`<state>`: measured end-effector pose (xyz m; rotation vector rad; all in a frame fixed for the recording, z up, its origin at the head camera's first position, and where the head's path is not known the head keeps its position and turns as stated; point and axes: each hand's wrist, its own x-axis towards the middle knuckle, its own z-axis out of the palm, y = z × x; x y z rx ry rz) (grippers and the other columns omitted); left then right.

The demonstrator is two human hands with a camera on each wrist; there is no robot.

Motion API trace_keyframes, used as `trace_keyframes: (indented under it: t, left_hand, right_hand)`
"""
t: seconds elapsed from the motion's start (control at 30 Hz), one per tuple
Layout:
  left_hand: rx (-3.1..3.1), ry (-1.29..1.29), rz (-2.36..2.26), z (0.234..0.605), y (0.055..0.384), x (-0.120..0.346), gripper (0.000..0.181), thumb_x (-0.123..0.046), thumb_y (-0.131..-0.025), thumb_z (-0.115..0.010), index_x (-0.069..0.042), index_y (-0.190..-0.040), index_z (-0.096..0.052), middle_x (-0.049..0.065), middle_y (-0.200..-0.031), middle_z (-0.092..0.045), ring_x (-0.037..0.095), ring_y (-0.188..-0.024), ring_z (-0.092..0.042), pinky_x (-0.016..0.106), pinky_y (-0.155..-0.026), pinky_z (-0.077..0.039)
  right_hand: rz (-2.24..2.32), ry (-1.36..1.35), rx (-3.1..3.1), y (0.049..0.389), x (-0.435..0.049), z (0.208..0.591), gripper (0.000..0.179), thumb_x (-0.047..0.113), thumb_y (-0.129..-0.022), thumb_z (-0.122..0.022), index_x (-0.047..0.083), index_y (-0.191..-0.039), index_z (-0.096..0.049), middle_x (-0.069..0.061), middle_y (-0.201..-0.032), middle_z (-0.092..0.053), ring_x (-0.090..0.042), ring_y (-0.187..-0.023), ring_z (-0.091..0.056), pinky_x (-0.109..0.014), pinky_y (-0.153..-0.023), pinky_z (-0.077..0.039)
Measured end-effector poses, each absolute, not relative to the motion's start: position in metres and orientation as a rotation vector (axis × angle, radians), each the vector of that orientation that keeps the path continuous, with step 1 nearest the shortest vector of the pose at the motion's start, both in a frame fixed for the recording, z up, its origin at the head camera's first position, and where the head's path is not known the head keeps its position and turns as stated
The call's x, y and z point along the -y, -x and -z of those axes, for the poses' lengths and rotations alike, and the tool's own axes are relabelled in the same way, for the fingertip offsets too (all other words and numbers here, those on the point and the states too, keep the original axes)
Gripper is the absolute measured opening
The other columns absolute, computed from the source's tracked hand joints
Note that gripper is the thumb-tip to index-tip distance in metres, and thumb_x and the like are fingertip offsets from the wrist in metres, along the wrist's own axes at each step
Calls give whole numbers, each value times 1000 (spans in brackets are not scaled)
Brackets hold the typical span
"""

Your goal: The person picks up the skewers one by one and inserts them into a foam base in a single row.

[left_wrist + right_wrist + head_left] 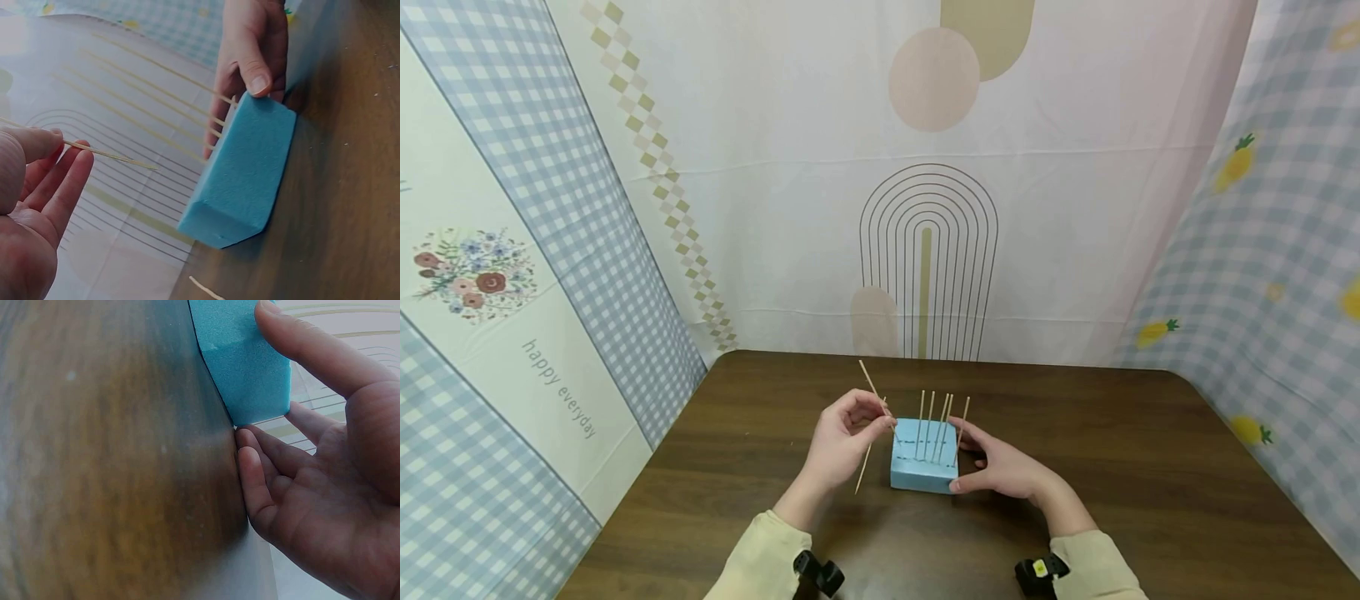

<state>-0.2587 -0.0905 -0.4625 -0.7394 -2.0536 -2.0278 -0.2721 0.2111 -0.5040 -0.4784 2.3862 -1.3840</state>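
A light blue foam block (917, 479) sits on the table with several thin wooden sticks (921, 417) standing in its top. My right hand (1006, 468) grips the block's right end, thumb on the near face and fingers round the far side; the right wrist view shows that thumb against the blue foam (247, 369). Between thumb and fingertips, my left hand (842, 440) pinches another wooden stick (119, 156). That stick is tilted, its lower end close to the block's left edge in the head view. In the left wrist view its tip points towards the block.
A loose stick (862, 471) lies on the brown wooden table (760, 467), left of the block and partly behind my left hand. Patterned cloths (790, 250) hang behind the table and at both sides. Each wrist wears a small black camera (818, 573).
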Motion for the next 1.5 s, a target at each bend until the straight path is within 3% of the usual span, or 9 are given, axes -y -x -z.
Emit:
trace_keyframes:
  t: [0.1,0.2,0.57,0.87,1.3,1.5]
  left_hand:
    - [2073,753,2044,466,259,88,16,-1,-98,-76,2,-112,-68,19,-105,-74,30,-99,-75,48,-90,-61]
    - [2086,749,2052,467,258,86,15,0,-99,-75,1,-111,-68,18,-105,-75,26,-99,-75,52,-90,-61]
    - [2159,756,2012,470,257,85,15,-4,-98,-78,-1,-110,-70,17,-105,-76,25,-100,-75,31,-87,-61]
    - [2203,763,1982,470,257,86,14,-6,-98,-78,-2,-110,-71,14,-105,-76,28,-101,-75,31,-86,-61]
    - [2224,772,1974,472,257,86,11,-8,-99,-78,-8,-108,-72,6,-103,-77,20,-98,-75,36,-84,-63]
    - [2221,765,1953,472,257,85,11,-7,-99,-78,-8,-108,-72,6,-103,-76,21,-98,-75,32,-84,-62]
  right_hand:
    - [1385,471,-2387,272,-211,504,105,29,-87,-91,18,-170,-28,-24,-164,-40,-42,-151,-39,-59,-119,-37]
    - [1386,463,-2390,271,-210,504,105,29,-87,-91,18,-170,-28,-23,-164,-40,-42,-151,-39,-59,-119,-37]
    - [1379,453,-2400,268,-209,503,105,30,-87,-91,18,-170,-28,-23,-164,-41,-41,-151,-40,-58,-119,-38]
    - [1380,442,-2405,267,-209,502,105,30,-86,-92,19,-170,-29,-22,-164,-42,-40,-151,-40,-58,-119,-38]
    - [1379,436,-2401,266,-208,502,104,30,-86,-91,20,-169,-29,-22,-164,-41,-41,-150,-40,-59,-119,-38]
    - [1379,444,-2403,267,-208,503,105,30,-87,-91,19,-170,-29,-23,-164,-41,-41,-150,-40,-59,-119,-37]
